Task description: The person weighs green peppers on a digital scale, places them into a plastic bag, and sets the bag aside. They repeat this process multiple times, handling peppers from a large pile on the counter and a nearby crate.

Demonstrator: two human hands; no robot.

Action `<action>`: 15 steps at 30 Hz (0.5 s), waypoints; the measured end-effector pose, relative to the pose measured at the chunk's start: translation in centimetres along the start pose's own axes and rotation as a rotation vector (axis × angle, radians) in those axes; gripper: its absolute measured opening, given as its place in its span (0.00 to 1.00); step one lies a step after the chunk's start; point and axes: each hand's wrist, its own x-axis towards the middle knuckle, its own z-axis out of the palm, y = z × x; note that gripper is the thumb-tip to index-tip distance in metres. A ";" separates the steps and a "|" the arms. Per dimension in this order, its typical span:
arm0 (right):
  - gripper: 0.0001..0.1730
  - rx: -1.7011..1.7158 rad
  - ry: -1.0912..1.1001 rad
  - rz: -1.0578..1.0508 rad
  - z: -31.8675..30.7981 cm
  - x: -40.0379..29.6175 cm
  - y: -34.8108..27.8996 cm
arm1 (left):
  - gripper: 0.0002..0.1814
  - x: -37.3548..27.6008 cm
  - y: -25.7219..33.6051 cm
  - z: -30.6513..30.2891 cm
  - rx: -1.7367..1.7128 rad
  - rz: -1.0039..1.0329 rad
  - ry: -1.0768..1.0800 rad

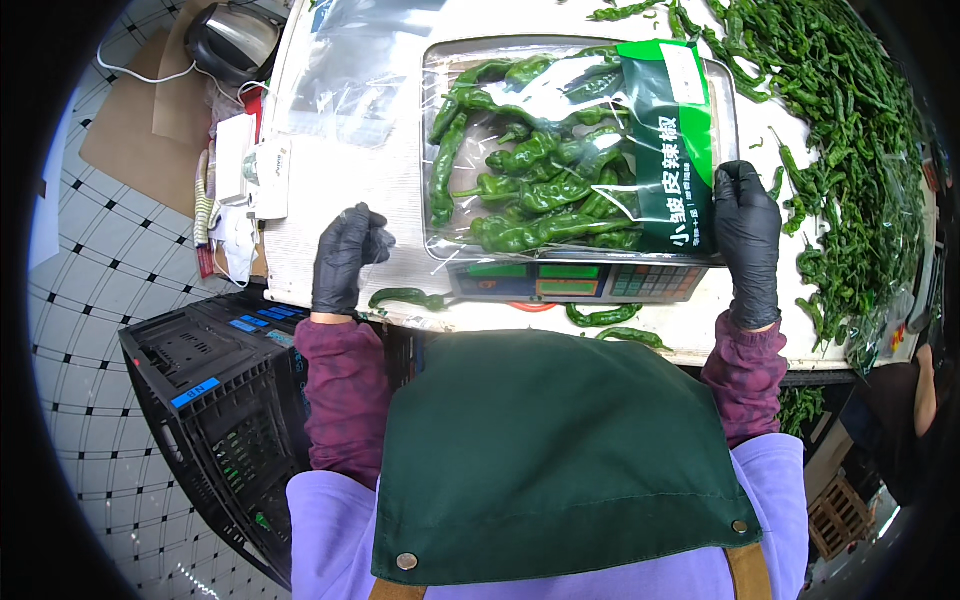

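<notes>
A clear plastic bag of green wrinkled peppers (pixel 540 172), with a dark green printed end panel (pixel 667 217), lies on the metal pan (pixel 724 90) of a digital scale (pixel 574 280). My right hand (pixel 747 240), in a black glove, has its curled fingers at the bag's printed end, by the pan's right edge. To the left of the pan, my black-gloved left hand (pixel 348 259) is half curled, with a bit of clear plastic film (pixel 383 244) at its fingers. Its hold on the film is unclear. Single peppers (pixel 407 298) lie along the table's near edge.
A large heap of loose green peppers (pixel 855 150) covers the table's right side. Clear plastic bags (pixel 352 82) lie at the upper left. Beside the table stand an electric kettle (pixel 234 41) and a black plastic crate (pixel 225 390). At the far right, a person's arm (pixel 925 390) shows.
</notes>
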 end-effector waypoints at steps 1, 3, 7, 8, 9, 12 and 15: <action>0.10 0.004 -0.012 0.020 -0.1 0.1 -0.3 | 0.21 -0.1 0.8 0.1 -0.003 -0.039 0.027; 0.10 0.017 -0.031 0.055 0.0 0.3 -0.7 | 0.24 0.3 3.0 0.3 -0.021 -0.113 0.003; 0.08 -0.044 0.030 -0.092 1.3 0.5 -0.7 | 0.17 1.4 5.5 2.6 -0.069 -0.078 -0.017; 0.07 -0.081 0.036 -0.088 1.4 0.5 -1.2 | 0.14 2.3 5.1 2.7 -0.037 -0.067 0.021; 0.07 -0.063 0.076 -0.122 1.7 0.6 -1.0 | 0.11 3.2 4.9 2.8 -0.005 -0.051 0.053; 0.08 -0.018 0.054 -0.094 1.6 0.5 -0.9 | 0.03 1.9 10.6 5.2 -0.025 0.463 0.080; 0.08 0.126 0.045 -0.043 2.1 -0.5 -0.6 | 0.04 -4.2 19.9 9.5 0.028 0.890 -0.065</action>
